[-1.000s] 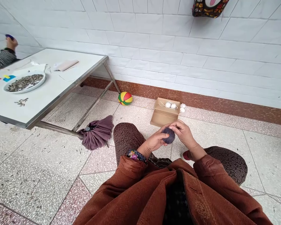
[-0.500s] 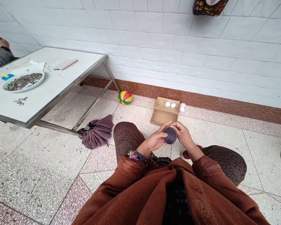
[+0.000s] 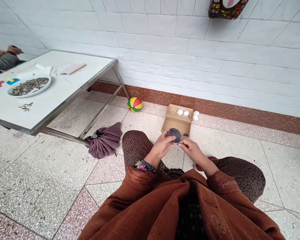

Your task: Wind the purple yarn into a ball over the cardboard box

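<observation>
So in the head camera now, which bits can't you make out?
Head view: part of the round dark grey yarn ball, covered by the left hand.
Head view: small dark thing at a corner of the open brown cardboard box; too small.
Head view: top of the multicoloured patterned object, cut by the upper edge.
Head view: whether the right hand pinches yarn; too small.

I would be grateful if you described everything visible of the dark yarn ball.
The dark yarn ball is purplish grey, rounded and soft-looking, its strands wound closely. Held in the air, it hides part of the open cardboard box. The left hand grips it, thumb resting on it; the right hand is at its lower right edge, any strand between its fingers unclear.
</observation>
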{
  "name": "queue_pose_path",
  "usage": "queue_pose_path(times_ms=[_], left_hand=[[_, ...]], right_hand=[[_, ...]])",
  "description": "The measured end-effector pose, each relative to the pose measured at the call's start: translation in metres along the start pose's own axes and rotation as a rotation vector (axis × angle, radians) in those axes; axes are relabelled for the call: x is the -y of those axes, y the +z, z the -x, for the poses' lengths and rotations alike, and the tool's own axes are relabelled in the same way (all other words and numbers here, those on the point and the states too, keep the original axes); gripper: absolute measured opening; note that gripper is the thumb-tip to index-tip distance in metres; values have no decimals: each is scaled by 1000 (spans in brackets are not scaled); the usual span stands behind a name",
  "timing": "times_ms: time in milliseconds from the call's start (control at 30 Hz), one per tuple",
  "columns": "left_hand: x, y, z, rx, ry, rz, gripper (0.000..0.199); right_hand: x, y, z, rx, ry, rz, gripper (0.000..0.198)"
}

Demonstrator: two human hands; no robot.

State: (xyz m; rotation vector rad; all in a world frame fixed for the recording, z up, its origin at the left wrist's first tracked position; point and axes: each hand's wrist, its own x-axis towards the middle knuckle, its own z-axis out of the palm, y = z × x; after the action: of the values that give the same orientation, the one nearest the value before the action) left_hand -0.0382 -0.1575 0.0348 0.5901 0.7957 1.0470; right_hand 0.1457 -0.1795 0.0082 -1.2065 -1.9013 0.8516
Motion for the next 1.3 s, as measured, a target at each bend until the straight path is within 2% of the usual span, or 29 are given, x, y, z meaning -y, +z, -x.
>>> queue_pose_path(times_ms=[100,167,267,333,400,467,533,667,767,867,967,1100,1200,1300], left_hand=[[2,-1,-1,-95,83,-130,54],[3,-1,0,-94,105,-241,55],[4,0,4,52,68,-328,54],[3,2,8,179,41,-297,60],[1,4,11,267,17,-211,68],[-1,6,12,302,-30,-118,71],[-3,5,11,273,-74,-46,63],[-2,3,4,86,-33,2,47],[3,1,-2,-54,50,-100,51],[8,-1,-4,-134,138,-261,57],[12,0,1,-68,154,-355,52],[15,5,13,117,91,-363,53],[15,8,18,209,30,-306,62],[14,10,19,231,-25,-207,68]], right_hand=[[19,-7,-2,119,-97,-30,28],[29,-17,-8,88,-112,-30,27],[34,-33,-24,-21,-103,-19,24],[28,-39,-31,-86,-91,-17,24],[18,-36,-34,-162,-55,-23,25],[7,-26,-30,-222,0,-31,27],[-3,-12,-22,-217,37,-22,28],[-7,8,-2,-75,2,25,32],[7,4,5,51,-81,37,32],[26,-11,0,73,-139,28,29],[36,-29,-17,-30,-150,19,26],[24,-39,-35,-186,-83,20,26],[6,-33,-35,-203,0,-6,26],[-10,-19,-23,-171,96,-40,26]])
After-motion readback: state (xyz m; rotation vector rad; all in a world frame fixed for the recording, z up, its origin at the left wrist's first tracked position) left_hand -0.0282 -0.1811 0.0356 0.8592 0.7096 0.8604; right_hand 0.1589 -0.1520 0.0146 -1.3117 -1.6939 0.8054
